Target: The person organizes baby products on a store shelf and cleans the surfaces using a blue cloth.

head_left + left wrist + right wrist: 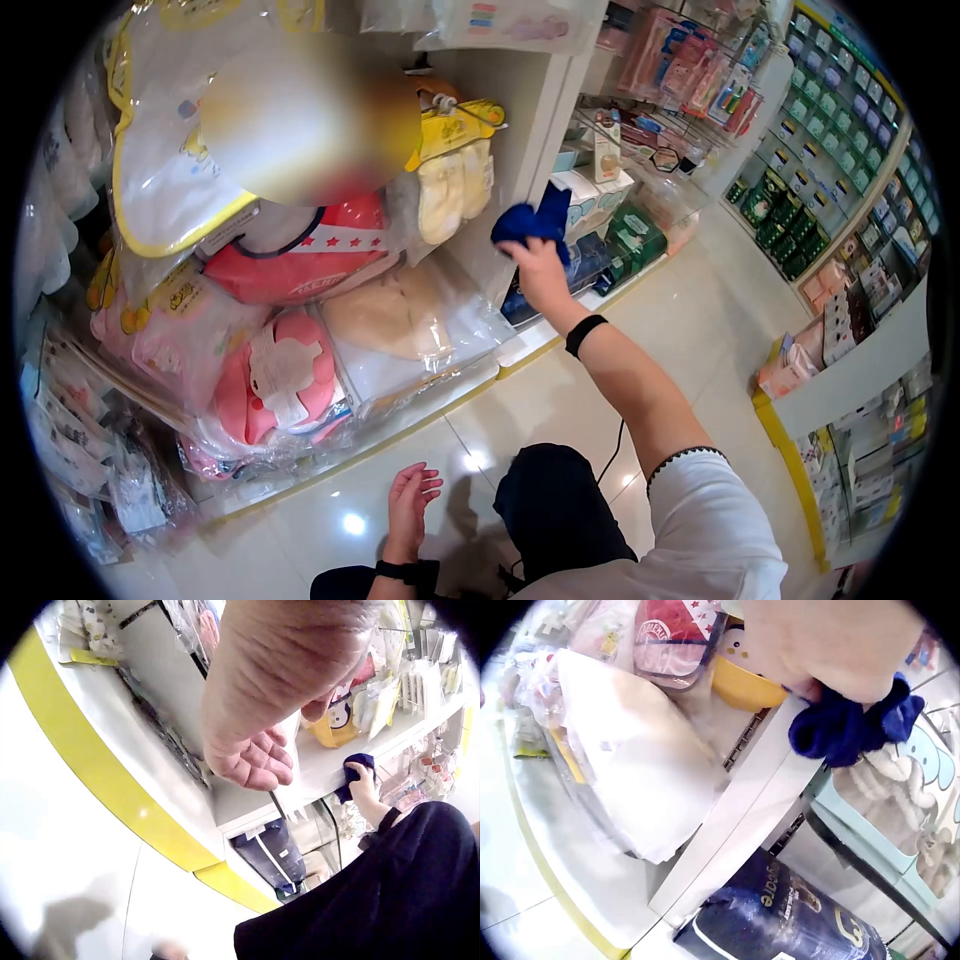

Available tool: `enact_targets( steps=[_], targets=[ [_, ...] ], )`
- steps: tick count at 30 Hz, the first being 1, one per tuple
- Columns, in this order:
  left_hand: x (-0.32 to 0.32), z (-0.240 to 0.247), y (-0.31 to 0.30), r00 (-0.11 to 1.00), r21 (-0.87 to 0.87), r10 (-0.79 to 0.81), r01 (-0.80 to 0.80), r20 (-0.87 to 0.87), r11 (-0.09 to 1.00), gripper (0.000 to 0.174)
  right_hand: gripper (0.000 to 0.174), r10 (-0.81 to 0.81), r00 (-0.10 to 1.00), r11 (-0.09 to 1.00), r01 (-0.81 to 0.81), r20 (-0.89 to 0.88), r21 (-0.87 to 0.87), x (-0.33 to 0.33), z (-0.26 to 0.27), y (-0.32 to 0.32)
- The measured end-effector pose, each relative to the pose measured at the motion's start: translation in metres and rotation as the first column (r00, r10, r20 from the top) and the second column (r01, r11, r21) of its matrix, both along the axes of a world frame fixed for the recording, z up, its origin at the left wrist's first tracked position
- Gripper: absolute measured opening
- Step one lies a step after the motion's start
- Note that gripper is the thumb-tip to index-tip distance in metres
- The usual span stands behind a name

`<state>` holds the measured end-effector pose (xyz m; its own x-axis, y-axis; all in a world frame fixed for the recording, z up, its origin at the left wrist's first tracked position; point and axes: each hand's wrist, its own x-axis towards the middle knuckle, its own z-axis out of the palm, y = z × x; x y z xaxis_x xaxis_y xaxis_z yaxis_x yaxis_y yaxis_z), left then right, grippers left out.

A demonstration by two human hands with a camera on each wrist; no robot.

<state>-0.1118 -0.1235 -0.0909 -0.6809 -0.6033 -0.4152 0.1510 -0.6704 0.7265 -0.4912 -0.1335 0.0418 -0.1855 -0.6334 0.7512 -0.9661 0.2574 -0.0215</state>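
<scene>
My right hand (543, 278) grips a bunched dark blue cloth (522, 226) at the front edge of a white upright shelf panel (533, 120). In the right wrist view the cloth (832, 731) hangs out below the fingers, over the panel's edge (739, 817). Low over the floor, my left hand (410, 508) hangs loosely with its fingers a little bent and nothing in them. The left wrist view shows this hand (259, 754) in front of the shelves, away from the goods.
Left of the panel lie a red bib (320, 255), a pink pillow (280, 375) and a beige bagged item (390, 315). To its right stand a dark blue package (780, 907) and a pale green tray (855, 817). A yellow-edged display (800, 470) stands across the tiled floor (540, 410).
</scene>
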Motion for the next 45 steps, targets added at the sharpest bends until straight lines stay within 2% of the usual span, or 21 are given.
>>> enact_targets(
  steps=[2,4,6,7,8,10,13,18,20,23,24,27,30,31,32,33,34,35,36,40,45],
  targets=[
    [-0.004,0.006,0.003,1.0,0.012,-0.023,0.023,-0.002,1.0,0.027,0.036,-0.058,0.983,0.946,-0.001,0.173,0.323,0.0,-0.009,0.013],
    [-0.003,0.016,0.007,1.0,0.048,-0.023,0.023,-0.006,0.999,0.026,0.036,-0.065,0.918,0.877,-0.135,0.391,0.462,-0.011,-0.019,0.023],
    [0.0,0.03,0.009,1.0,0.057,0.01,-0.011,0.006,0.998,0.026,0.04,0.101,0.764,0.957,-0.249,0.637,0.147,-0.022,-0.013,0.031],
    [0.0,0.038,0.01,0.999,0.044,0.048,-0.048,0.001,0.998,0.026,0.045,-0.007,0.613,0.976,-0.166,0.79,0.138,-0.025,-0.003,0.035],
    [0.001,0.048,0.01,0.997,0.037,0.082,-0.082,0.007,0.996,0.026,0.046,-0.012,0.53,0.982,-0.153,0.848,0.11,-0.022,0.016,0.041],
    [-0.008,0.076,0.01,0.993,-0.005,0.119,-0.119,-0.009,0.993,0.024,0.047,0.042,0.551,0.981,-0.182,0.834,0.07,-0.017,0.045,0.054],
    [-0.033,0.123,0.014,0.996,-0.06,0.079,-0.081,-0.043,0.995,0.02,0.049,0.079,0.462,0.977,-0.213,0.883,0.024,-0.009,0.076,0.073],
    [-0.07,0.184,0.022,0.992,-0.211,-0.106,0.117,0.064,0.97,0.018,0.049,-0.062,0.42,0.959,-0.226,0.905,0.171,-0.004,0.079,0.115],
    [-0.071,0.19,0.028,0.98,-0.236,-0.133,0.167,0.15,0.957,0.018,0.048,-0.091,0.172,0.971,-0.202,0.981,0.125,0.0,0.056,0.135],
    [-0.061,0.185,0.027,0.97,-0.079,-0.128,0.147,0.207,0.986,0.017,0.048,-0.242,0.082,0.955,-0.155,0.967,0.252,0.006,0.017,0.158],
    [-0.055,0.182,0.016,0.963,-0.088,-0.102,0.127,0.248,0.988,0.018,0.049,-0.271,-0.024,0.95,-0.168,0.962,0.263,0.004,-0.002,0.164],
    [-0.04,0.176,-0.029,0.915,-0.313,0.301,-0.213,0.267,0.926,0.022,0.041,-0.305,0.302,0.845,-0.352,0.903,0.403,-0.005,-0.052,0.181],
    [-0.026,0.155,-0.068,0.787,-0.387,0.52,-0.389,0.331,0.836,0.019,0.032,-0.396,0.511,0.535,-0.547,0.763,0.644,-0.011,-0.097,0.22],
    [-0.028,0.154,-0.068,0.79,-0.382,0.501,-0.367,0.353,0.848,0.018,0.013,-0.44,0.45,0.552,-0.548,0.777,0.629,-0.008,-0.104,0.243],
    [-0.031,0.155,-0.069,0.793,-0.381,0.485,-0.347,0.369,0.857,0.018,0.01,-0.433,0.491,0.418,-0.634,0.756,0.651,-0.01,-0.107,0.266],
    [-0.033,0.154,-0.067,0.813,-0.381,0.422,-0.272,0.4,0.884,0.018,0.007,-0.714,0.476,0.199,-0.565,0.514,0.801,-0.005,-0.145,0.308],
    [-0.036,0.153,-0.062,0.828,-0.38,0.362,-0.198,0.429,0.903,0.018,0.012,-0.675,0.662,-0.172,-0.572,0.327,0.802,0.003,-0.102,0.314],
    [-0.041,0.154,-0.057,0.844,-0.349,0.325,-0.178,0.427,0.92,0.017,0.022,-0.766,0.639,-0.384,-0.535,0.064,0.753,0.01,-0.086,0.325],
    [-0.046,0.153,-0.051,0.854,-0.352,0.293,-0.139,0.431,0.925,0.016,0.022,-0.758,0.652,-0.457,-0.534,0.002,0.711,0.013,-0.077,0.346],
    [-0.069,0.168,-0.035,0.88,-0.29,0.205,-0.081,0.429,0.954,0.019,0.024,-0.752,0.659,-0.506,-0.571,-0.007,0.646,0.017,-0.027,0.429],
    [-0.087,0.21,-0.02,0.918,-0.276,0.112,-0.003,0.38,0.961,0.017,0.027,-0.731,0.682,-0.553,-0.563,-0.033,0.614,0.007,0.032,0.48]
  ],
)
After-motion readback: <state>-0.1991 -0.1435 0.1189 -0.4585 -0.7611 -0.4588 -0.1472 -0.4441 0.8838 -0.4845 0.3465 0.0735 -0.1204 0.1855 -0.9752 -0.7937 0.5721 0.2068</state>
